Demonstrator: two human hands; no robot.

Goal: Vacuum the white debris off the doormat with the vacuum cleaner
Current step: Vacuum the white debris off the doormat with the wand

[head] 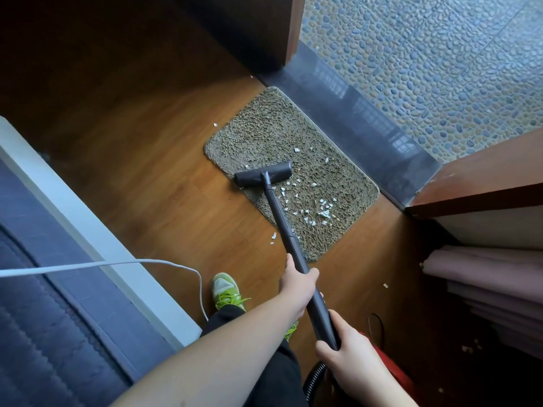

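Left hand: the left hand (pixel 296 284) was wrapped round the vacuum wand (pixel 282 218) partway up, fingers curled over the tube, thumb on the near side.
Right hand: the right hand (pixel 340 348) gripped the wand's upper end, close to the body, just above the black ribbed hose (pixel 316 377).
Floor head: the dark floor head (pixel 263 174) lay flat on the doormat (pixel 264 127), at its near-left edge, set crosswise to the wand.
Doormat: it was a shaggy grey-brown mat on the wooden floor (pixel 141 160), its far edge along the dark threshold (pixel 367 118) of a doorway.
White debris: the white debris (pixel 323 211) was scattered over the mat's right half, thickest near the right end; 3 or so bits lay on the floor just beside the mat.
Vacuum body: a red part (pixel 390 368) showed behind the right hand, mostly hidden.
Cable: a white cable (pixel 117 264) ran from the left edge toward the green shoe (pixel 226 289).
Surroundings: pebble paving (pixel 440 54) lay beyond the threshold; folded pink cloth (pixel 484 274) sat at right.
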